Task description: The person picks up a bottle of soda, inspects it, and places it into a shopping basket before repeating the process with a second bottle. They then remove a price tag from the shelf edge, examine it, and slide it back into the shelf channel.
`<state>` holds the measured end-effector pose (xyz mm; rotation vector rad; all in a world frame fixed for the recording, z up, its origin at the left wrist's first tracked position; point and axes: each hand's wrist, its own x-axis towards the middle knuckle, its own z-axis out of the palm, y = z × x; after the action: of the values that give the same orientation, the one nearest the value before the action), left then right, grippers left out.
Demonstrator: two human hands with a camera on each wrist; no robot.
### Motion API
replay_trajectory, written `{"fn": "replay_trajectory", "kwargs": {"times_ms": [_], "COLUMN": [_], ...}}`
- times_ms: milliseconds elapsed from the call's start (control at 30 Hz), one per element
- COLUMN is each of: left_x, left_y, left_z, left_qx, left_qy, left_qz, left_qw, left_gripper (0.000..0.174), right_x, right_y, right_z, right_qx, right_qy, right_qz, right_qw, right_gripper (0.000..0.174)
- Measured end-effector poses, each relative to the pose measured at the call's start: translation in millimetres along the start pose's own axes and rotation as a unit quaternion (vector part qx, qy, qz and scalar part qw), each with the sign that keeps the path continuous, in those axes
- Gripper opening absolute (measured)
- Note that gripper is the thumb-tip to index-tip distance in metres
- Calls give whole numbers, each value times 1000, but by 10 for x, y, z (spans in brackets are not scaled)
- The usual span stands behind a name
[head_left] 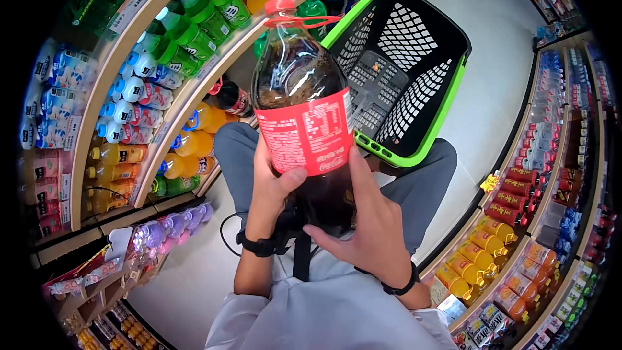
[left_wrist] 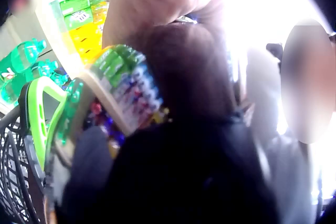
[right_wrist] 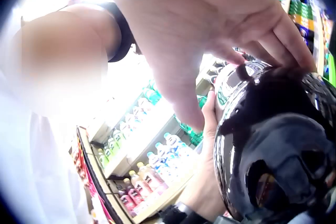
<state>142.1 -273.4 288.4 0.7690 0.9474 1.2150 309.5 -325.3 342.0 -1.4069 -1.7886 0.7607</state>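
A large cola bottle with a red cap, a red carrying loop and a red label stands in front of the person in the head view, its back-label print facing the camera. The left hand grips its left side, thumb lying across the label. Along the right side of the bottle, the right hand rests its extended fingers, while its thumb stays apart. In the right wrist view, the dark glossy base of the bottle faces the camera, with the straight fingers of the right hand against its side.
A black shopping basket with a green rim stands on the floor beyond the bottle, by the person's knees. Drink shelves line the left, and more shelves curve along the right. A hanging display juts out at lower left.
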Motion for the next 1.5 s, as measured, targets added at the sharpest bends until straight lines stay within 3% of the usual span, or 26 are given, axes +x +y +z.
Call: {"fn": "replay_trajectory", "kwargs": {"times_ms": [67, 100, 133, 200, 233, 367, 500, 700, 800, 833, 900, 1100, 1233, 1500], "left_x": [4, -20, -67, -132, -171, -218, -219, -212, -229, -235, -290, -361, -423, -460], "left_y": [-55, -61, -60, -76, -90, 23, 39, 130, 153, 160, 201, 299, 323, 308], "left_z": [-75, -113, -147, -190, -208, -130, -102, 65, 116, 109, 211, 345, 339, 336], "left_qx": [-29, -43, -52, -75, -91, -60, -15, 72, -54, -29, 0, 55, 96, 74], "left_qy": [21, 33, 40, 52, 48, 47, 11, -3, -107, -132, -114, -99, -100, -95], "left_qz": [16, 23, 16, 7, -12, -29, -11, -6, 17, 21, 13, -11, 1, 17], "left_qw": [999, 998, 998, 996, 995, 997, 1000, 997, 993, 991, 993, 994, 990, 993], "left_gripper": [99, 102, 104, 107, 110, 111, 104, 110, 114, 113, 110, 113, 115, 107], "right_x": [37, -5, -22, 35, 56, 74, 5, -103, -209, -227, -219, -287, -343, -299], "right_y": [109, 286, 406, 542, 582, 472, 598, 544, 599, 590, 546, 511, 563, 469], "right_z": [-67, -58, -2, 131, 234, 296, 313, 214, 142, 101, 45, -29, 3, -13], "right_qx": [42, 163, 294, 340, 457, 526, 541, 558, 608, 603, 597, 635, 647, 632], "right_qy": [-26, -23, -7, -48, -105, -178, -181, -153, -144, -133, -113, -90, -98, -102], "right_qz": [-20, 41, 113, 139, 147, 162, 160, 238, 296, 298, 294, 347, 341, 316], "right_qw": [999, 985, 949, 929, 871, 816, 805, 780, 723, 728, 738, 685, 675, 700], "right_gripper": [98, 99, 100, 100, 100, 93, 90, 94, 98, 99, 101, 104, 103, 106]}}
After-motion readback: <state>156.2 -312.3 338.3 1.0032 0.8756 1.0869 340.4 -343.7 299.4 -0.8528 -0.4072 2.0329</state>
